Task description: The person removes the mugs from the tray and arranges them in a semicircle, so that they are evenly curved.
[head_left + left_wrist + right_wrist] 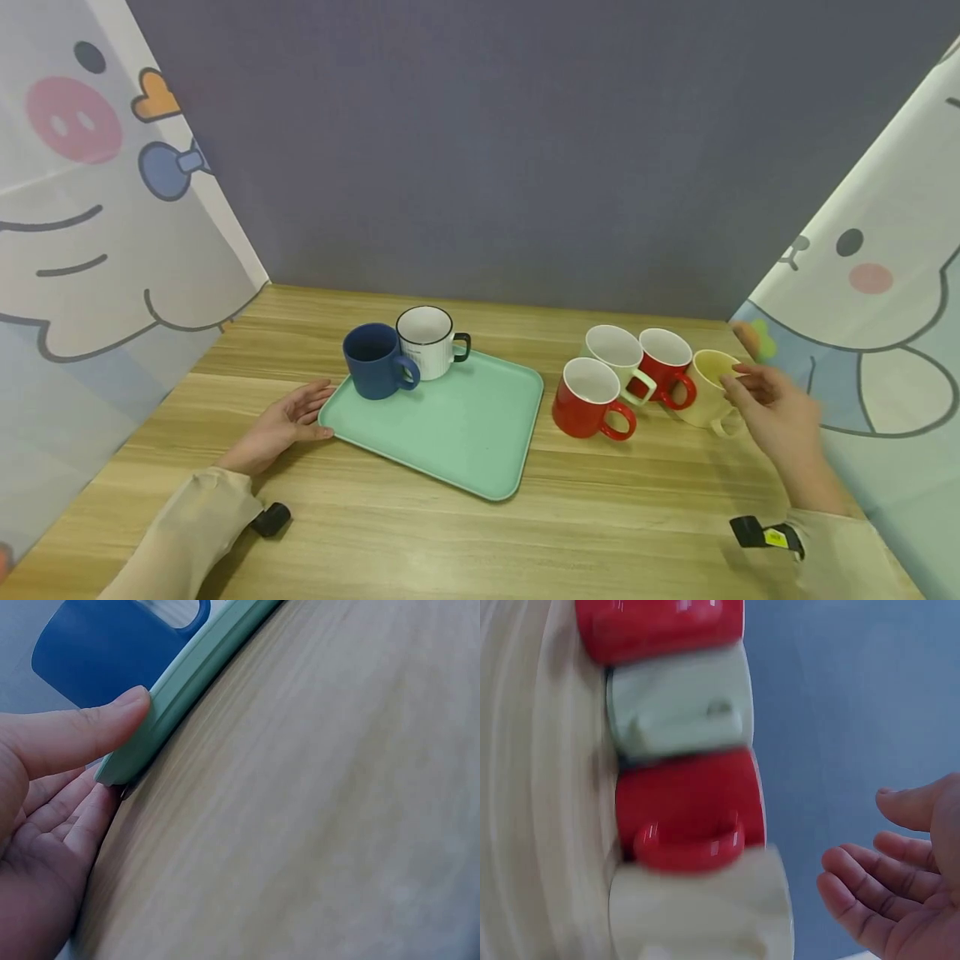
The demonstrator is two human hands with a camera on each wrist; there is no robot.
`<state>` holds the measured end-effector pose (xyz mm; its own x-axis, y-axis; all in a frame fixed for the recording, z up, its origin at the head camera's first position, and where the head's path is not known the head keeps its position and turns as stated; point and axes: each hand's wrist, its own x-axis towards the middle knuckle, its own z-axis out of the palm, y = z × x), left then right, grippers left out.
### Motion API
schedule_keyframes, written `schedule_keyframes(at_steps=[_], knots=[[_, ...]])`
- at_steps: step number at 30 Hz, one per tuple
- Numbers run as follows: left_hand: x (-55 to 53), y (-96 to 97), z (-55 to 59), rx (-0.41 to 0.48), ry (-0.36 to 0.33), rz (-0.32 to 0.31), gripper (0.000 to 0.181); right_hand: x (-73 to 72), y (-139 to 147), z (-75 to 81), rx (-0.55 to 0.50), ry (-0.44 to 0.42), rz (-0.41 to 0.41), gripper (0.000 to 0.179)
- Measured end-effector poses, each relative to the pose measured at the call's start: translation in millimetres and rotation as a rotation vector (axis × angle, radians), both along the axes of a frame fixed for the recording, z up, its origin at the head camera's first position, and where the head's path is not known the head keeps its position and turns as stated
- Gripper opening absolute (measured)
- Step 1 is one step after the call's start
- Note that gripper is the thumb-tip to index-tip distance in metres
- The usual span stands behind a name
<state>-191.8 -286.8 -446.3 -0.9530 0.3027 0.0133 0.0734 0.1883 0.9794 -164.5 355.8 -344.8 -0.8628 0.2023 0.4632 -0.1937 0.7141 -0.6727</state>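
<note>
My left hand (288, 421) lies on the wooden table (600, 517), fingers loosely extended, thumb pressed to the rounded rim of the mint-green tray (450, 425); in the left wrist view the thumb (82, 731) sits on the smooth, matte edge while the other fingers tuck under its corner. On the tray's far corner stand a matte navy mug (375, 360) and a glossy white mug (427, 340) with a dark rim and handle, touching each other. My right hand (776, 412) hovers open, fingers slightly bent, gripping nothing, its fingertips at the rim of the pale yellow mug (708, 387); I cannot tell whether they actually touch it. That mug stands on the table right of the tray, just beside a cluster of two shiny red mugs (592, 398) and a pale green mug (617, 350). The right wrist view is motion-blurred, and the mugs there are cut off at the edges. The table's grain is light and streaked.
</note>
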Motion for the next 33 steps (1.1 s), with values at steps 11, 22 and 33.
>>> schedule_keyframes(at_steps=[11,22,33], knots=[[1.3,-0.1,0.9,-0.005,-0.002,-0.002,0.09,-8.8,-70.9,7.1,0.079,0.201,0.216,0.021],[-2.9,2.0,0.0,-0.01,-0.007,-0.004,0.091,-19.2,-135.6,2.2,0.188,0.11,0.388,0.022],[-1.2,-0.3,1.0,-0.014,0.002,-0.014,0.09,-34.5,-206.2,-21.6,0.175,0.083,0.637,0.021]])
